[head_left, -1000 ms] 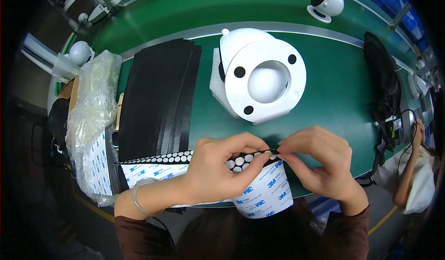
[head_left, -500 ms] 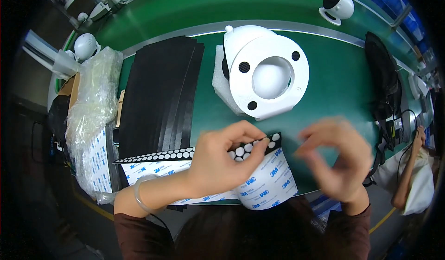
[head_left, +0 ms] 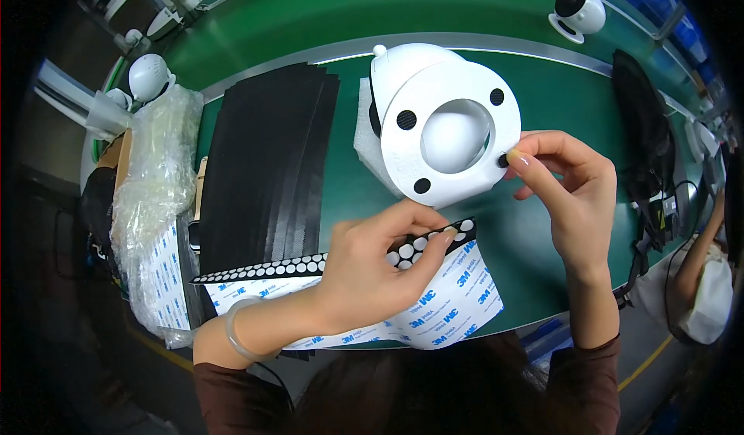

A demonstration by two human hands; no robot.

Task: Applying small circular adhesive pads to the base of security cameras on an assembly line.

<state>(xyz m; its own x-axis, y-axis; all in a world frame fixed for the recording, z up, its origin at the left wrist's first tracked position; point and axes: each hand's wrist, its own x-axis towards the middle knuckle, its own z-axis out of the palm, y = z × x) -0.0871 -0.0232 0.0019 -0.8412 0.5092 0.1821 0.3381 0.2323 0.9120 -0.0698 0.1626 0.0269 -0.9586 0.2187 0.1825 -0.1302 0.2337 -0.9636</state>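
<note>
My left hand pinches the edge of a sheet of adhesive foot pads, black with rows of white round spots along its top. Its white backing paper with blue print bends below the hand. In front of me a white camera-like device lies with its ring-shaped base turned up. Three black round pads sit on the ring. At the ring's right edge my right hand pinches a small black round pad between thumb and finger, touching the base. Its other fingers curl behind.
A stack of black sheets lies left of the device, which rests on white foam. Bubble-wrapped goods are at far left. Similar white devices stand at back left and back right. A black bag lies at right.
My right hand has moved up and left to the ring's right edge, where a black pad now shows at its fingertips. My left hand keeps its pinch; the backing paper has flattened out.
</note>
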